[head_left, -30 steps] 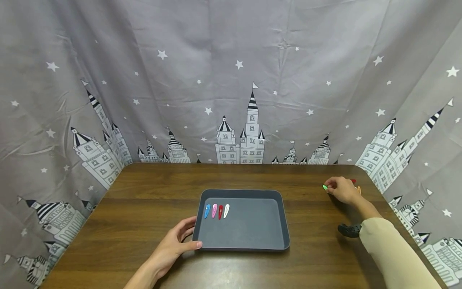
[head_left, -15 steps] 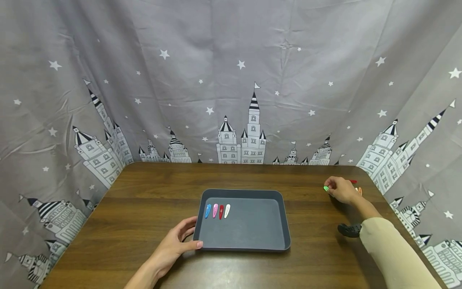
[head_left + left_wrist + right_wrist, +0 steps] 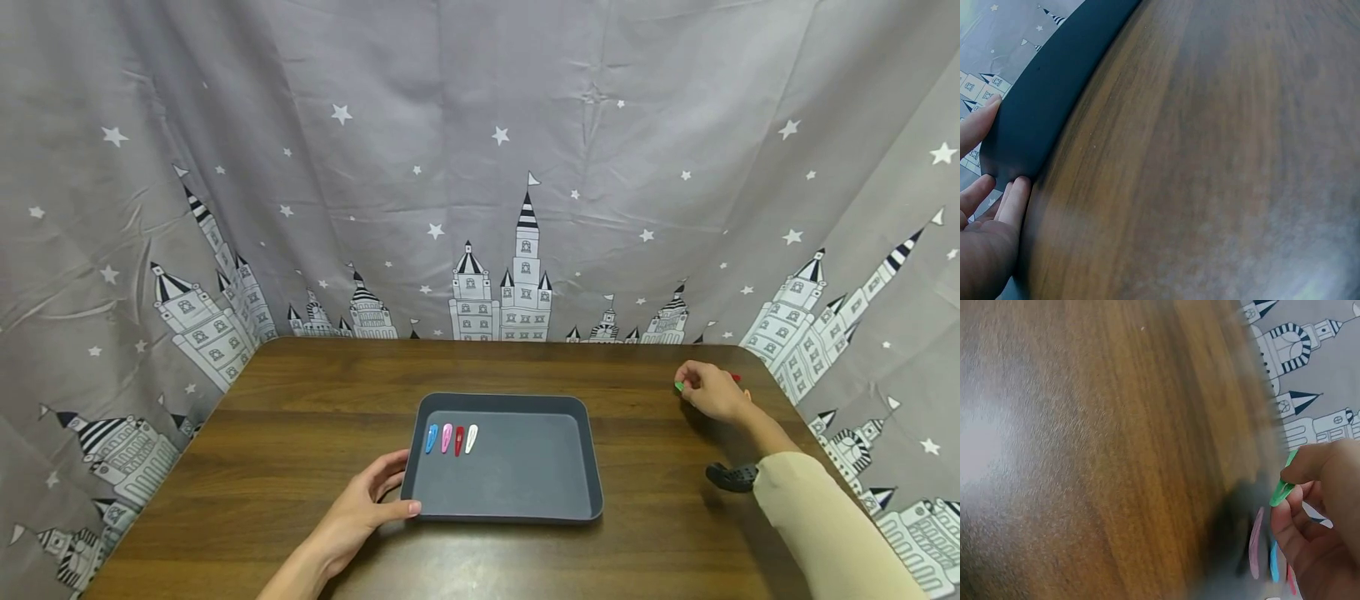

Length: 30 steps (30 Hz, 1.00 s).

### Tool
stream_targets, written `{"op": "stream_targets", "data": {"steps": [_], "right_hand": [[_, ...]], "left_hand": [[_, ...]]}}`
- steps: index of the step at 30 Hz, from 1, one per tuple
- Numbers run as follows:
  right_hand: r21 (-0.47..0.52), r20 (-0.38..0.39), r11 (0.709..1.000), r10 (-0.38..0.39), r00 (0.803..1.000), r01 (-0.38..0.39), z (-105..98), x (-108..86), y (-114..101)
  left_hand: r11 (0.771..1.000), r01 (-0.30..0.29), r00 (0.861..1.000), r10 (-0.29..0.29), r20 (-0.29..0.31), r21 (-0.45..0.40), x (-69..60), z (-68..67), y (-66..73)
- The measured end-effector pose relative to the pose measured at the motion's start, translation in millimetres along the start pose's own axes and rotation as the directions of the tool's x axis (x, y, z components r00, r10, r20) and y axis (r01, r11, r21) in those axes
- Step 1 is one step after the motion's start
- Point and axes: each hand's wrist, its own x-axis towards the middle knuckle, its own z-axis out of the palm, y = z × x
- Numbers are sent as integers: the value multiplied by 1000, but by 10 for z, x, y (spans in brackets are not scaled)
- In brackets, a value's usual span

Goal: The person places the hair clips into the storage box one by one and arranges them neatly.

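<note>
In the head view my right hand (image 3: 708, 390) is raised over the table's far right and pinches a green hair clip (image 3: 678, 387) between thumb and fingers. The right wrist view shows that green clip (image 3: 1282, 492) close up, partly covered by the fingertips. Below it lie a pink clip (image 3: 1255, 544), a blue clip (image 3: 1274, 562) and part of a red one. My left hand (image 3: 363, 504) grips the near left corner of a dark grey tray (image 3: 525, 510), thumb on the rim. Inside the tray, a blue clip (image 3: 432, 438), pink clip (image 3: 447, 437), red clip (image 3: 459, 441) and white clip (image 3: 471, 438) form a row.
The brown wooden table (image 3: 315, 400) meets a grey curtain (image 3: 390, 125) printed with castles and stars behind it. Near the table's right edge, a red clip (image 3: 735, 377) and a bit of orange show past my right hand. A black strap device (image 3: 731, 477) sits at my right wrist.
My right hand has lifted slightly with the green clip, its fingers shifting a little around it. The orange clip beyond is more covered now. My left hand and the tray stay put.
</note>
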Motion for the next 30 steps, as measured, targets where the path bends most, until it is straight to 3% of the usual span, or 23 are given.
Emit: {"op": "stream_targets", "data": {"steps": [5,9,18,30], "right_hand": [[91,6,996,24,1000,-24,-15,31,-97],[218,74,974,44,996,-59,6,57,-163],[425,212,893,60,975,-147,113,100,-294],[595,281,772,61,958,-223,266,162,-549]], "left_hand": [[1000,1,1000,-1,2,-3,-3,-7,-3],[1000,-1,1000,1,5,-6,-4,-9,-7],[1000,-3,1000,3,12,-14,-3,-2,-11],[1000,-1,1000,1,18,-18,-4,-5,-12]]}}
